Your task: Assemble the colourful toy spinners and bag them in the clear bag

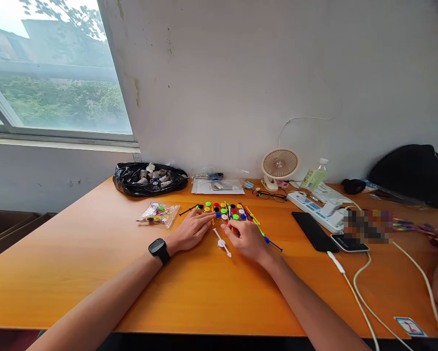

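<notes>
White rod piece (222,243) lies on the table (94,273) just before the coloured discs (224,211), long axis running diagonally between my hands. Right hand (246,239) is nearer, fingers curled, almost touching it, gripping nothing I can see. Left hand (191,230) rests flat, released, beside the discs.

A long orange wooden table (76,273) stands against a white wall (241,73) marked with scuffs and flecks of peeling paint. At left, a large window (54,68) in a pale frame admits soft, overcast daylight — green trees and a building show beyond the glass. A grey sill runs beneath it. Below the table's left end, brown cardboard boxes (7,226) sit on the floor. A thin white cable (299,119) loops across the wall — no lamp is seen lit.
</notes>
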Available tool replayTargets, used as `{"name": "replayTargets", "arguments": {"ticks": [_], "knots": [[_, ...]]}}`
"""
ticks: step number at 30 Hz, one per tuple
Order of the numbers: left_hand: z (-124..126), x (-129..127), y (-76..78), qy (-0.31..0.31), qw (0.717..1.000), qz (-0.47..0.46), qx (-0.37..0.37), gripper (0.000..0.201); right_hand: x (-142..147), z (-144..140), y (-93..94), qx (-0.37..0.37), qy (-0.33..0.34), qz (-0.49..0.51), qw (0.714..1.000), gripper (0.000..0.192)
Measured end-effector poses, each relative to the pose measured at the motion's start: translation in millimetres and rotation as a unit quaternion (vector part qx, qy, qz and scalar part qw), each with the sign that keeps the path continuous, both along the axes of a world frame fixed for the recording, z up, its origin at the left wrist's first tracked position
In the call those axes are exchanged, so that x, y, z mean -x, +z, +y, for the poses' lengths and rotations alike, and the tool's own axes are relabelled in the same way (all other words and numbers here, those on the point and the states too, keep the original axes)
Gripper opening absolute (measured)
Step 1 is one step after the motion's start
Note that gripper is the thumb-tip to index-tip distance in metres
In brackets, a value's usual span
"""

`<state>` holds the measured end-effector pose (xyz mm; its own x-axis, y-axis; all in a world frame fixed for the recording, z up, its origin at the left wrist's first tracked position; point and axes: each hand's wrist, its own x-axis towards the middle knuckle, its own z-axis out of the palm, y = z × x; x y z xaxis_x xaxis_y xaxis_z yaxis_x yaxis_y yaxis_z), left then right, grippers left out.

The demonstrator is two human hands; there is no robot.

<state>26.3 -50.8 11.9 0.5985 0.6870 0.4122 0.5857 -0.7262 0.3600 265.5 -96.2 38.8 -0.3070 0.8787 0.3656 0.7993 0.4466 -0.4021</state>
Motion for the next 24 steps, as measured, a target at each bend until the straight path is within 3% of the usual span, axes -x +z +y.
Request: {"name": "replayTargets", "arguments": {"ticks": [13,24], "knots": [[-5.1,-1.4,8.6,-0.014,0.999,0.001,0.041,0.054,0.8,0.1,-2.2,0.008,0.009,-0.013,1.0,0.045],[-2.6,-0.5,5.4,-0.002,1.0,-0.013,0.002,0.047,1.3,-1.8,-0.2,0.018,0.027,-0.011,0.999,0.039]]}}
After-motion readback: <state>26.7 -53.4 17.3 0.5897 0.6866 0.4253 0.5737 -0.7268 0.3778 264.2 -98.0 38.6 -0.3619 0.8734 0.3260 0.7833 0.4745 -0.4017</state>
